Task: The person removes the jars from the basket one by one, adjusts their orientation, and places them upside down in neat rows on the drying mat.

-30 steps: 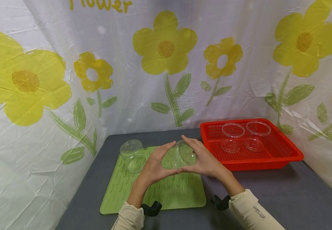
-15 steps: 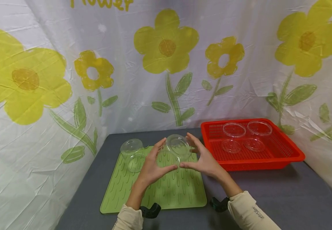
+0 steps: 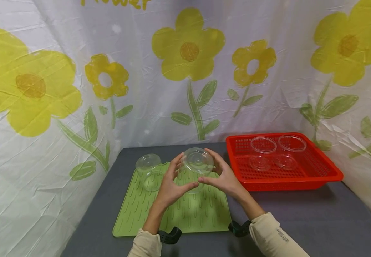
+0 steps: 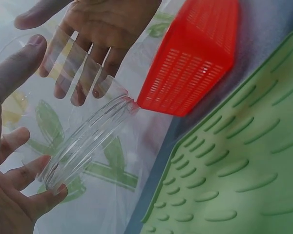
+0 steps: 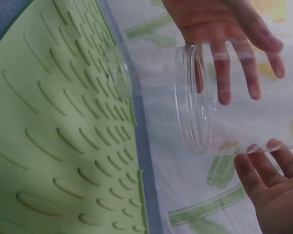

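Note:
Between my two hands is a clear plastic jar (image 3: 199, 161), held a little above the green mat (image 3: 185, 217) with its base up. Its threaded rim (image 4: 88, 141) points down toward the mat. My left hand (image 3: 169, 187) grips the jar's left side, fingers behind and thumb in front. On the opposite side, my right hand (image 3: 225, 178) holds it in the same way, the thumbs close together. A second clear jar (image 3: 148, 171) stands upside down on the mat's back left corner, beside my left hand.
A red perforated basket (image 3: 285, 184) stands to the right of the mat on the dark grey table (image 3: 301, 214). Inside it are two clear jars (image 3: 263, 145), rims up. A curtain (image 3: 147, 107) printed with yellow flowers hangs behind the table.
The jar between my hands has tipped from lying sideways to base up. Both hands stay around it, now slightly changed in angle. The jars in the basket and on the mat have not moved.

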Motion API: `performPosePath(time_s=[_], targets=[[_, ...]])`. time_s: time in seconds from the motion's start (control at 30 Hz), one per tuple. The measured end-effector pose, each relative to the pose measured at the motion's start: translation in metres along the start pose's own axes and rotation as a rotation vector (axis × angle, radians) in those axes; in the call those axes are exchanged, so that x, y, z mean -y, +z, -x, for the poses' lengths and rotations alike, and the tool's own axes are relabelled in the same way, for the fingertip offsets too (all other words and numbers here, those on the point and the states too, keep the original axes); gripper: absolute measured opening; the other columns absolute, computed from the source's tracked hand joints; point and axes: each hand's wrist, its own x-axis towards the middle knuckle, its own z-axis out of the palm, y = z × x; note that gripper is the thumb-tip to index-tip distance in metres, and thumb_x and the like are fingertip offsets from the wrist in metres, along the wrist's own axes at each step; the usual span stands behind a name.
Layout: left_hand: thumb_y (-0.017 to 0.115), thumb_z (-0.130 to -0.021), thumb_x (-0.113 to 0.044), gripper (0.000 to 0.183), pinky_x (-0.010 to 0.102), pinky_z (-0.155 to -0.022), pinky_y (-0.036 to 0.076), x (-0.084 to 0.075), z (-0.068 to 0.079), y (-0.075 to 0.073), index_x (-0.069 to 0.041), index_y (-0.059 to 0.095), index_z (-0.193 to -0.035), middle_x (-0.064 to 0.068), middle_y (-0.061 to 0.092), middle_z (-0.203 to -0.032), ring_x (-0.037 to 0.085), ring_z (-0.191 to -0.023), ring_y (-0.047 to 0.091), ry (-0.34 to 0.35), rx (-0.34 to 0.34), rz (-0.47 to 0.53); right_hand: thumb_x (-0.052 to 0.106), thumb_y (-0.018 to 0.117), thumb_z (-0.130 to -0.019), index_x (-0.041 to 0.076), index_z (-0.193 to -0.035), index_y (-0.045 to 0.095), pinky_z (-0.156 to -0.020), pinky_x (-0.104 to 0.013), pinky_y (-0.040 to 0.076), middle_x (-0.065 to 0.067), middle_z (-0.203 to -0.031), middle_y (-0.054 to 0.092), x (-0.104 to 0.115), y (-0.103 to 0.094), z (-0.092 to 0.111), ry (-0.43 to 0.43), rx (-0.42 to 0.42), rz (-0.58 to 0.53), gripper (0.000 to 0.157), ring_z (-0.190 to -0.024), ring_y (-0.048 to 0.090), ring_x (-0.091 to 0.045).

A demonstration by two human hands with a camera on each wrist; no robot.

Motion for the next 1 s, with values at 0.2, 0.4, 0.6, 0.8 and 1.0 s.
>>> performPosePath(time_s=[0.2, 0.4, 0.6, 0.8, 1.0], targets=[[0.089, -0.080, -0.022, 0.102, 0.062, -0.117, 0.036, 0.003, 0.002, -0.004, -0.038, 0.028, -0.160, 0.004, 0.038, -0.163, 0.036, -0.148, 0.039, -0.020, 0.008, -0.003, 0.024, 0.086, -0.083, 0.021, -0.160, 0.033, -0.105, -0.054, 0.049, -0.008, -0.159, 0.043, 0.001, 0.004, -0.001, -0.003, -0.003, -0.017, 0.094, -0.131, 0.056, -0.035], [0.089, -0.080, -0.021, 0.102, 0.059, -0.118, 0.037, 0.004, 0.007, -0.014, -0.037, 0.028, -0.160, 0.003, 0.039, -0.162, 0.032, -0.148, 0.041, 0.003, -0.025, -0.046, 0.024, 0.087, -0.083, 0.024, -0.159, 0.034, -0.107, -0.055, 0.046, -0.006, -0.155, 0.047, 0.001, 0.008, -0.004, -0.015, -0.010, -0.036, 0.093, -0.137, 0.051, -0.033], [0.085, -0.084, -0.014, 0.084, 0.052, -0.105, 0.049, 0.006, 0.015, -0.031, -0.023, 0.042, -0.155, 0.008, 0.054, -0.147, 0.029, -0.133, 0.053, 0.199, -0.214, -0.209, 0.020, 0.088, -0.081, 0.022, -0.159, 0.035, -0.106, -0.053, 0.047, -0.009, -0.151, 0.053, -0.004, 0.011, -0.009, 0.000, -0.039, -0.016, 0.093, -0.132, 0.055, -0.030], [0.074, -0.087, 0.001, 0.051, 0.035, -0.092, 0.046, 0.017, 0.022, -0.056, -0.007, 0.061, -0.136, 0.020, 0.061, -0.119, 0.027, -0.110, 0.056, 0.327, -0.528, -0.287, 0.020, 0.090, -0.078, 0.023, -0.158, 0.037, -0.107, -0.056, 0.048, -0.014, -0.145, 0.057, -0.010, 0.014, -0.012, 0.038, -0.096, 0.018, 0.095, -0.130, 0.057, -0.030], [0.058, -0.100, -0.002, 0.028, 0.039, -0.092, 0.041, 0.042, 0.038, -0.081, 0.001, 0.063, -0.128, 0.025, 0.055, -0.120, 0.032, -0.112, 0.052, 0.142, -0.705, -0.331, 0.025, 0.091, -0.077, 0.025, -0.158, 0.037, -0.107, -0.054, 0.049, -0.013, -0.149, 0.051, -0.022, 0.020, -0.016, 0.088, -0.138, 0.060, 0.098, -0.130, 0.056, -0.033]])
